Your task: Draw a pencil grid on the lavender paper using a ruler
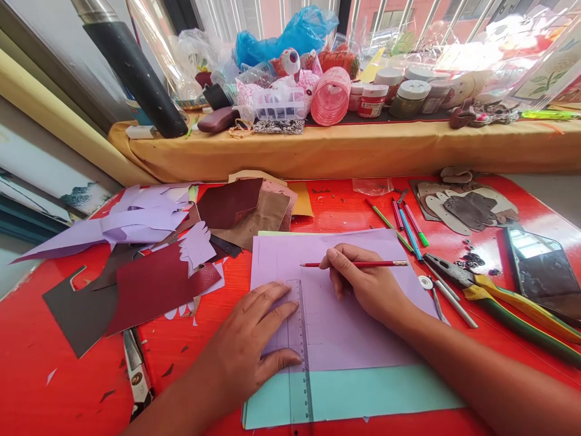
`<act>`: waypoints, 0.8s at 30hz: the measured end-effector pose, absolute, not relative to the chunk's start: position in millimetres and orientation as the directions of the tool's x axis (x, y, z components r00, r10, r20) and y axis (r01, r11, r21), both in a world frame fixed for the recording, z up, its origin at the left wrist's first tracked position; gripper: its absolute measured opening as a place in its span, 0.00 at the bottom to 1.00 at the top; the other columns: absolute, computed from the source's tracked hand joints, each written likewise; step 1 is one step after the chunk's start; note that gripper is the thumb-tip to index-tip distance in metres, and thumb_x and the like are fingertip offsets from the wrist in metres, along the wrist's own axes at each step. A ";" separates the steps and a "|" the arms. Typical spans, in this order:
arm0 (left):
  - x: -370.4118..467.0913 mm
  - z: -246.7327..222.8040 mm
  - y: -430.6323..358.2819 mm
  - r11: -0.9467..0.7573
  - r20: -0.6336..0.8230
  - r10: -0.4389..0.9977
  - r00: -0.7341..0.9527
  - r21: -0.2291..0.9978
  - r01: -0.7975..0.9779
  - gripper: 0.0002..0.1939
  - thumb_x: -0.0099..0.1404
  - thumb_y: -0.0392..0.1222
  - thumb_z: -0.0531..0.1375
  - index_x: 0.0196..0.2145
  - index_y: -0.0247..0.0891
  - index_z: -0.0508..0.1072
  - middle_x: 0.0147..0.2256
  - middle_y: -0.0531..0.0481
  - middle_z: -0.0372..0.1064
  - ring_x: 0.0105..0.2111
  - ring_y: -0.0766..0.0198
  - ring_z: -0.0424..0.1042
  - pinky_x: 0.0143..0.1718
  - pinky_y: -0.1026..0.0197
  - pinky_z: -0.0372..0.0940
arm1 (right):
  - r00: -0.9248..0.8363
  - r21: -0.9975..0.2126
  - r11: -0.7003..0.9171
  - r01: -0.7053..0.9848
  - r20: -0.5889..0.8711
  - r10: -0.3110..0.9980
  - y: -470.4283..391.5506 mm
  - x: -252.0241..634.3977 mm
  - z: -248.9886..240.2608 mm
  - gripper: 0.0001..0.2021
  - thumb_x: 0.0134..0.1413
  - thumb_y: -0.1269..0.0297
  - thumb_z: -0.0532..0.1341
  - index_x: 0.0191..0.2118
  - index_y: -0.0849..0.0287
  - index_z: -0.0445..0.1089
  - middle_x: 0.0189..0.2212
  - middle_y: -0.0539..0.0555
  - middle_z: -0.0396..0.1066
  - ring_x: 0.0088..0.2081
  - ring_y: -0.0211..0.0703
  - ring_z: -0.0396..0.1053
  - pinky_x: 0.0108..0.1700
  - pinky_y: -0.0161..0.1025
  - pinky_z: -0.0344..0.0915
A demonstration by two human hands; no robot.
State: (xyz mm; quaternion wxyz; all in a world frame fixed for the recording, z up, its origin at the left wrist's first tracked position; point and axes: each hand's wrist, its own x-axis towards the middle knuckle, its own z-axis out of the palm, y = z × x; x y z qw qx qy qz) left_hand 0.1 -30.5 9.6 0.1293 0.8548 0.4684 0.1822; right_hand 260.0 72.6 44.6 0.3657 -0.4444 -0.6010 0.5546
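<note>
A sheet of purple paper (pixel 363 339) lies on top of a turquoise sheet (pixel 381 390), with faint pencil lines drawn on it. Across both sheets runs a clear ruler (pixel 299 387), upright in my view. My left hand (pixel 261 330) lies spread over the ruler, its fingertips and thumb pressing on it. My right hand (pixel 358 278) pinches a red pencil (pixel 379 264) between thumb and fingers. The pencil is nearly level, its tip pointing left near the ruler's top end and close to a drawn line.
Leather scraps (pixel 149 287) and purple paper cuttings (pixel 136 218) cover the left side, near scissors (pixel 136 369). To the right are coloured pens (pixel 411 227), pliers (pixel 494 297), a phone (pixel 542 266) and leather pieces (pixel 472 209). Jars (pixel 373 102) crowd the ledge behind.
</note>
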 end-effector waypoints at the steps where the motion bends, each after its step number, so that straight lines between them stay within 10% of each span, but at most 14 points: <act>1: 0.3 9.9 -30.9 -0.533 0.194 0.845 0.498 0.388 0.752 0.31 0.76 0.60 0.65 0.69 0.43 0.71 0.71 0.37 0.66 0.70 0.40 0.67 0.68 0.36 0.69 | -0.338 -0.992 -0.009 0.128 -0.052 0.940 72.4 259.8 44.6 0.24 0.73 0.40 0.62 0.34 0.57 0.76 0.18 0.47 0.69 0.21 0.40 0.65 0.29 0.38 0.64; 24: 2.4 11.4 -33.2 -0.537 0.193 0.843 0.503 0.376 0.756 0.31 0.76 0.60 0.65 0.69 0.44 0.71 0.70 0.38 0.67 0.70 0.41 0.67 0.69 0.37 0.69 | -0.335 -0.990 -0.007 0.138 -0.053 0.941 72.2 259.6 46.1 0.25 0.72 0.38 0.62 0.34 0.56 0.76 0.19 0.47 0.69 0.22 0.40 0.65 0.29 0.39 0.64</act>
